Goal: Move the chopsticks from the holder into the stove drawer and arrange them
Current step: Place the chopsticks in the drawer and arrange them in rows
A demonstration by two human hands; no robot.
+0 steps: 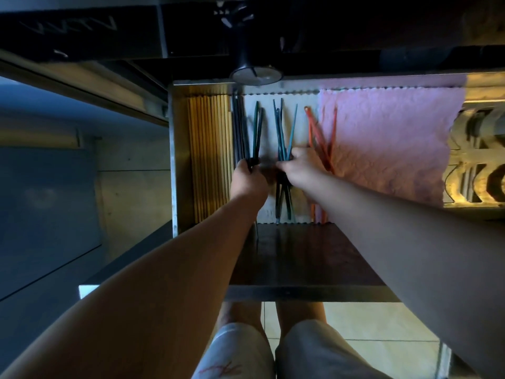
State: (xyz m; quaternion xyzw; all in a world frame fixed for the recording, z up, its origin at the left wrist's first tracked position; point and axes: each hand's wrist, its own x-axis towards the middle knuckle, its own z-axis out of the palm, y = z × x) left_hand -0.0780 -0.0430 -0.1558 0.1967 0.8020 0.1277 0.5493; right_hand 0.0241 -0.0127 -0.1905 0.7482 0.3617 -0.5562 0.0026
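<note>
While we look down from the head view, the stove drawer (172,160) stands open before us, floored with a white ribbed liner (266,103) and, to the right, a pink cloth (388,143). Our left hand (247,177) grips the dark green chopsticks (257,127) as a small bundle near their nearer ends, fingers (242,164) curled round them. Their far tips splay a little over the liner. Our right hand (299,166) pinches the teal chopsticks (281,127) about midway along, and these cross one another in a loose fan. Just to its right the orange chopsticks (317,132) lie tangled, partly on the cloth. Along the left wall the wooden chopsticks (207,149) lie in a tidy parallel row. We cannot pick out the holder.

We judge the sticks to be light, stiff and smooth, likely to slide past each other and to roll in the liner's grooves. A grip round the whole bundle near the thicker ends should keep them together better than a pinch at the tips. Squaring the ends against the drawer's wall looks the easy way to line them up. The crossed teal set probably needs loosening before it will lie flat.
</note>
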